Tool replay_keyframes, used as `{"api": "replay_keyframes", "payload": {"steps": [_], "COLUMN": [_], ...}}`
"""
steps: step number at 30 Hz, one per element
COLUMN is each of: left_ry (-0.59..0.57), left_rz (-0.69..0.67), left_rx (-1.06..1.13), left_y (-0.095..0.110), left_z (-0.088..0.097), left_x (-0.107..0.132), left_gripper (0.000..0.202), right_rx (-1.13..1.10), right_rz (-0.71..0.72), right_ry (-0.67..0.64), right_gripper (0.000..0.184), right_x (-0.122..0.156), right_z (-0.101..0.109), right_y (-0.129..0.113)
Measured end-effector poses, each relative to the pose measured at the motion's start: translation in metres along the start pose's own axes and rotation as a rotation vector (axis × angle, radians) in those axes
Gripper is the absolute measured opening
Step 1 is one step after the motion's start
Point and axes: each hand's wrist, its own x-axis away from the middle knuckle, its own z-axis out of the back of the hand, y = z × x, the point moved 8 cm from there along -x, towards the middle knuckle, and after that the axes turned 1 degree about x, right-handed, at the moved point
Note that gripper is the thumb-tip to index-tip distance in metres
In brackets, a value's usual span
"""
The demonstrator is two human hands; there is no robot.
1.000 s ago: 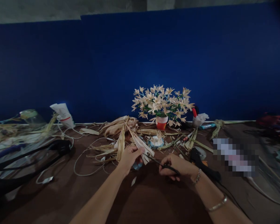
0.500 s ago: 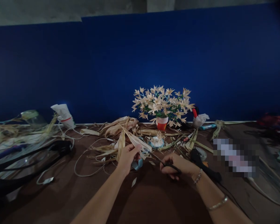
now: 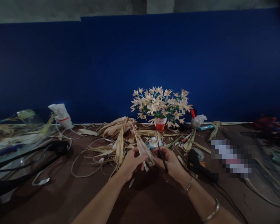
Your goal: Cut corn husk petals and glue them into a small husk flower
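Your left hand (image 3: 130, 162) pinches a pale dried leaf strip (image 3: 142, 148) between thumb and fingers, above the brown table (image 3: 151, 199). Your right hand (image 3: 170, 160), just beside it, closes around thin dark scissors (image 3: 162, 160), blades pointing up. A black glue gun (image 3: 196, 163) lies just right of that hand. Behind sits a heap of dried leaves (image 3: 118, 126), then a red-and-white striped paper cup (image 3: 160, 123) of cream leaf flowers (image 3: 160, 104); any writing on it is too small to read

Your brown table (image 3: 60, 193) carries a red flower cup (image 3: 160, 123) at its far edge. Left of the cup: dried leaf strips (image 3: 118, 127) and white cord (image 3: 72, 168). Right of the cup: black glue gun (image 3: 196, 163).
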Motion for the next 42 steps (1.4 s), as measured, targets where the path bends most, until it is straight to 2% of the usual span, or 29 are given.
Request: {"api": "replay_keyframes", "payload": {"steps": [3, 9, 13, 18, 25, 28, 35, 39, 42], "left_ry": [-0.026, 0.043, 0.045, 0.078, 0.164, 0.158, 0.127, 0.209, 0.340], "left_rz": [0.029, -0.076, -0.044, 0.006, -0.047, -0.077, -0.044, -0.046, -0.073], "left_rx": [0.039, 0.003, 0.027, 0.115, 0.084, 0.040, 0.011, 0.033, 0.116], "left_y": [0.000, 0.006, 0.003, -0.001, 0.000, 0.002, -0.002, 0.000, 0.005], "left_z": [-0.005, -0.003, -0.003, -0.005, -0.001, 0.001, -0.003, 0.006, 0.023], "left_x": [0.002, 0.000, 0.000, 0.002, 0.003, 0.002, 0.001, 0.001, 0.001], "left_gripper": [0.024, 0.011, 0.019, 0.026, 0.027, 0.026, 0.025, 0.021, 0.021], "right_rx": [0.034, 0.042, -0.019, -0.039, -0.059, -0.063, -0.046, -0.038, 0.040], "right_rz": [0.020, 0.019, -0.002, -0.004, -0.015, -0.009, -0.014, -0.019, -0.098], "right_ry": [0.002, 0.038, 0.117, 0.074, 0.061, 0.061, 0.066, 0.052, -0.063], "right_gripper": [0.034, 0.034, 0.038, 0.037, 0.037, 0.038, 0.038, 0.037, 0.037], "right_x": [0.000, 0.000, 0.000, -0.001, -0.001, -0.001, -0.001, 0.001, 0.004], "right_z": [0.000, -0.001, 0.006, 0.002, -0.002, -0.001, -0.001, -0.003, -0.011], "right_y": [0.000, -0.008, -0.008, -0.007, -0.003, -0.003, 0.000, -0.001, 0.003]}}
